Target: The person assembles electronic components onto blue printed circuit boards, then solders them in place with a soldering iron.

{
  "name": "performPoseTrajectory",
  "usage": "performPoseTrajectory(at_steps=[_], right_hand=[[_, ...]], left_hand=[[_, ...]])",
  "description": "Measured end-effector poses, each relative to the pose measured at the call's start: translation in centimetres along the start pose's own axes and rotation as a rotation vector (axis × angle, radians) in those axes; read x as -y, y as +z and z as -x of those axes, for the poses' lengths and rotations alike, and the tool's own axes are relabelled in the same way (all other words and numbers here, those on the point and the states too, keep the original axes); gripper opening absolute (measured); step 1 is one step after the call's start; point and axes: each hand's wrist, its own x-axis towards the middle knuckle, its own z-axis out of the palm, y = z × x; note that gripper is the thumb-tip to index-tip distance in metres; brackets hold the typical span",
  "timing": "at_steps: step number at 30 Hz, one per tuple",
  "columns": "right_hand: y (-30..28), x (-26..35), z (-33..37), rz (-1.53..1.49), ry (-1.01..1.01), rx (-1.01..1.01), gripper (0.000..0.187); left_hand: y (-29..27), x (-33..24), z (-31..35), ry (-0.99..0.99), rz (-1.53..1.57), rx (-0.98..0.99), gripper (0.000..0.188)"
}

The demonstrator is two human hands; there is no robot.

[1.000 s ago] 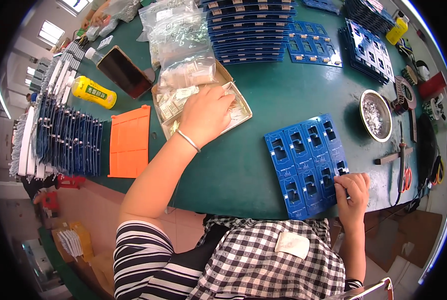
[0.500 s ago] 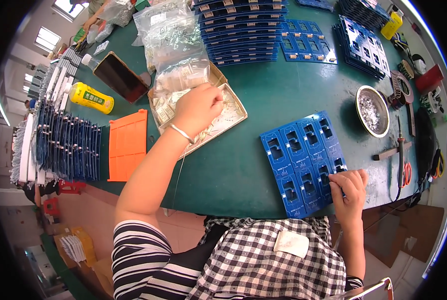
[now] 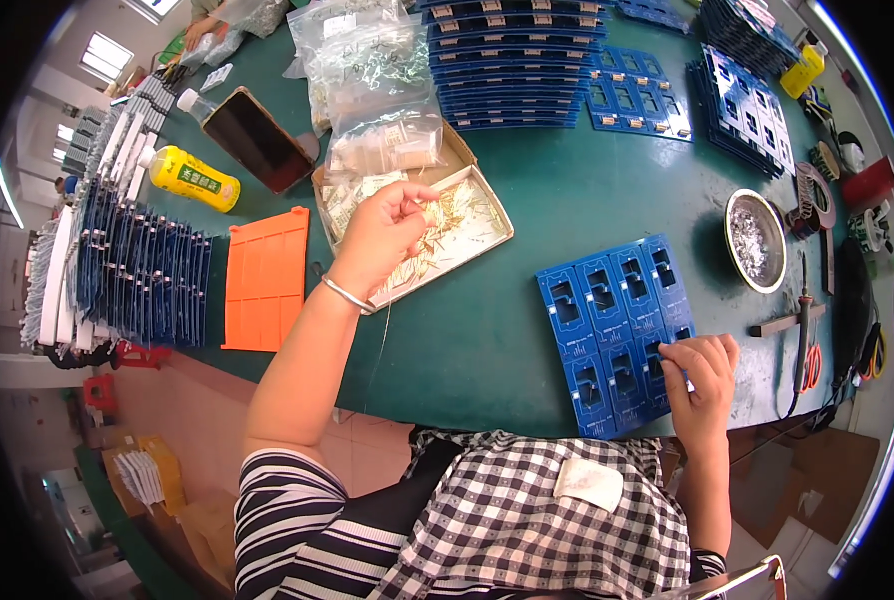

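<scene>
Well to the left of the cardboard box (image 3: 477,243), we see a row of blue boards (image 3: 147,280) standing on edge. Between that row and the box, a yellow bottle (image 3: 195,180) lies on its side, and an orange tray (image 3: 266,285) lies flat, nearer the person than the bottle. A dark-screened phone (image 3: 259,142) leans up and to the left of the box.

The left forearm (image 3: 305,375) slants up toward the box from the lower edge, with a bangle at the wrist. We find the left hand (image 3: 379,238) over the box's near-left part, back upward, fingers curled in and thumb and forefinger brought close together. We cannot tell whether a pin sits between them. Loose thin pins (image 3: 457,210) are scattered inside the box, and clear bags (image 3: 377,75) rest at its far side.

Right of the box and nearer the person, we have the blue panel (image 3: 615,335), lying flat with its two rows of cutouts. At its right edge, the right hand (image 3: 705,375) rises from below, wrist nearly upright, fingers bent and thumb beneath the forefinger. Its fingertips meet the panel; we cannot tell whether they grip it or only rest there.

Farther right of the box stands a metal bowl (image 3: 731,250) of shiny bits.
</scene>
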Motion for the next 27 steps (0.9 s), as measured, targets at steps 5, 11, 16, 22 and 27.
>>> performPoseTrajectory(at_steps=[5, 11, 16, 22, 27], right_hand=[[-0.2, 0.0, 1.0, 0.017, 0.065, 0.017, 0.018], [0.5, 1.9, 1.1, -0.363, 0.16, 0.113, 0.016], [1.1, 2.8, 2.1, -0.406, 0.237, 0.142, 0.015], [1.1, 3.0, 2.9, -0.402, 0.269, 0.179, 0.014], [1.0, 3.3, 2.8, -0.393, 0.259, 0.194, 0.014]], left_hand=[[2.3, -1.3, 1.8, -0.025, 0.092, 0.068, 0.018], [9.8, -0.8, 8.8, -0.259, 0.416, 0.654, 0.017], [13.0, -0.2, 10.0, -0.37, 0.431, 0.717, 0.018], [14.1, -0.9, 9.9, -0.28, 0.284, 0.663, 0.037], [14.4, -1.3, 10.1, -0.12, 0.042, 0.698, 0.051]])
